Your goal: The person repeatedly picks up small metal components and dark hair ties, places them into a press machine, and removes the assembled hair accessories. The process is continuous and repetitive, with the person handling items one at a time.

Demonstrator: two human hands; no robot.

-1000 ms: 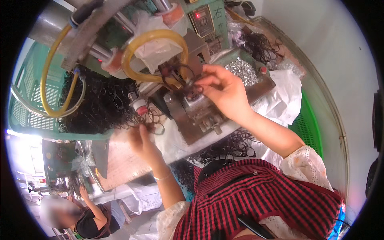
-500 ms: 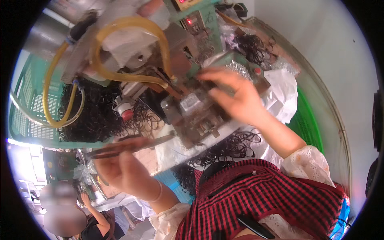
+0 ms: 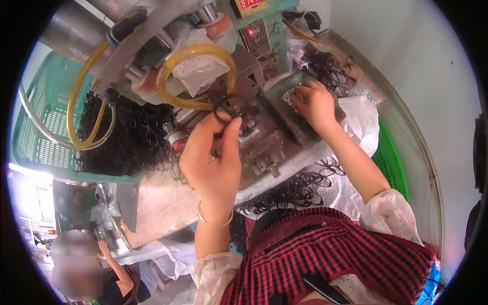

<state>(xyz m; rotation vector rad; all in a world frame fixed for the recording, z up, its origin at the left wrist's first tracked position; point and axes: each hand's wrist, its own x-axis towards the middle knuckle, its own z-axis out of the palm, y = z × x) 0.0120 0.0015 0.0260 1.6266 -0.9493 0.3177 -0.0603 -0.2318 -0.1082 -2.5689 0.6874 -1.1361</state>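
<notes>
My left hand (image 3: pixel 213 157) is closed in a pinch, with thumb and forefinger on a thin black loop (image 3: pixel 227 96). It holds the loop at the metal fixture (image 3: pixel 254 147) of a press, close to the small block in its middle. To the right, my right hand (image 3: pixel 319 108) reaches into a dark metal tray (image 3: pixel 284 114). Its fingers are bent together at a heap of small silver pieces (image 3: pixel 291 99). Whether a piece is between those fingertips is too small to tell.
Yellow hoses (image 3: pixel 76 101) hang from the press at left. Behind them a green basket (image 3: pixel 48 114) holds many black loops. More black loops (image 3: pixel 300 188) lie along the front edge, and others (image 3: pixel 328 66) lie behind the tray. A co-worker (image 3: pixel 119 274) sits at lower left.
My left hand has come up and right from the table to the fixture; the blurred dark strip by it no longer shows. My right hand has moved from the fixture's side to the silver pieces.
</notes>
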